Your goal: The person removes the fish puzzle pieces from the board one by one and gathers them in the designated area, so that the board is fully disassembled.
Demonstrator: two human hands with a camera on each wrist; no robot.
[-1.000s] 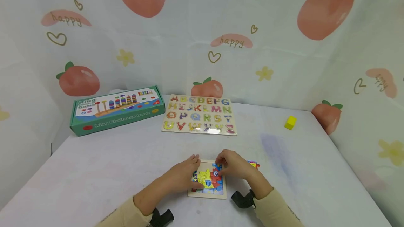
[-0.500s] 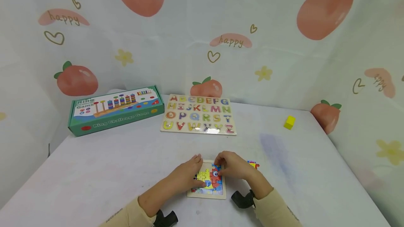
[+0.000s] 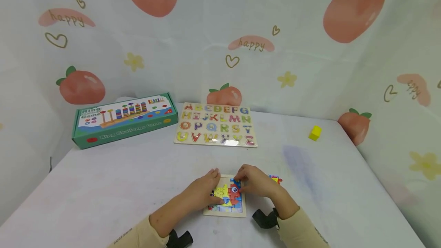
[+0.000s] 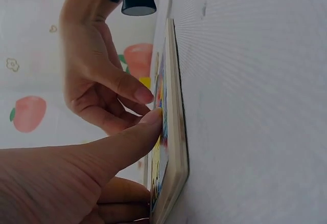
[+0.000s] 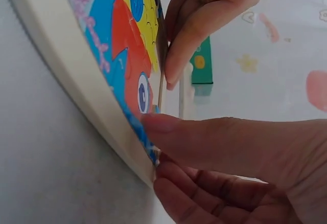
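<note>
A small jigsaw puzzle in a pale wooden frame lies on the table, showing a yellow and red fish on blue. My left hand rests over its left side, fingers stretched toward the far edge and the thumb pressing on the pieces. At the upper right corner, my right hand pinches a blue puzzle piece between thumb and curled fingers, by the fish's eye. The piece is partly hidden by the fingers. Beyond the right hand lie loose colourful puzzle pieces, partly covered.
Behind the puzzle lies a wooden alphabet board. To its left stands a green ring game box. A yellow block sits at the far right of the white-covered table. A patterned cloth hangs behind.
Over the last second, the left hand has shifted slightly right across the puzzle. The right hand stays at the upper right corner with small finger movements. The whole view drifts a little.
</note>
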